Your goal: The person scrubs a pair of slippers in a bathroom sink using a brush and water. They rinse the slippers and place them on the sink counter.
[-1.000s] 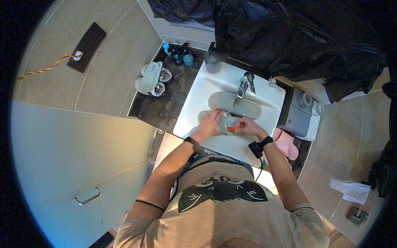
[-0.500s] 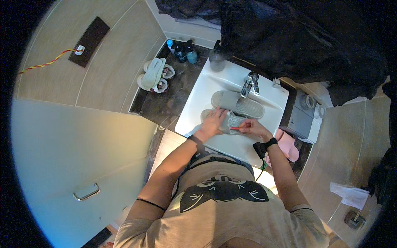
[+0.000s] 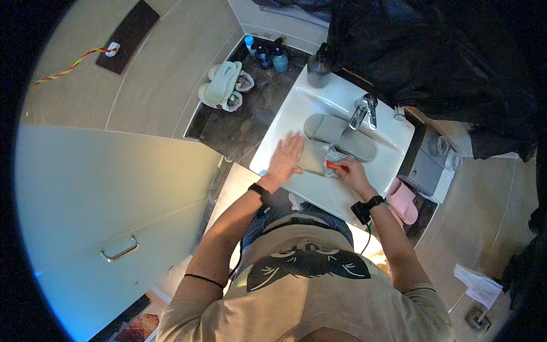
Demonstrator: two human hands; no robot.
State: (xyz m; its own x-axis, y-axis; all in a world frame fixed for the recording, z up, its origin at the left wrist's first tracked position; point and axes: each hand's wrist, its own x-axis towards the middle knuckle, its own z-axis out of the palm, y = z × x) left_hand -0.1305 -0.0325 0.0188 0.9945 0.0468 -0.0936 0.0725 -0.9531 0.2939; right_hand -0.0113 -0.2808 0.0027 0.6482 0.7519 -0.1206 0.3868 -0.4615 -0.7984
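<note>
Slippers (image 3: 341, 137), a grey pair, lie side by side in the white sink (image 3: 325, 192), the nearer one (image 3: 314, 157) under work. Left hand (image 3: 286, 161), blurred, is at that slipper's left end; its grip is spread, holding nothing visible, contact not confirmed. Right hand's (image 3: 356, 175) grip is closed round an orange tool (image 3: 333, 166) at the strap's edge; its working end is unclear. Step in hand, as judged: scrubbing around the strap. Next move calls for a firm left palm against the slipper and short strokes.
</note>
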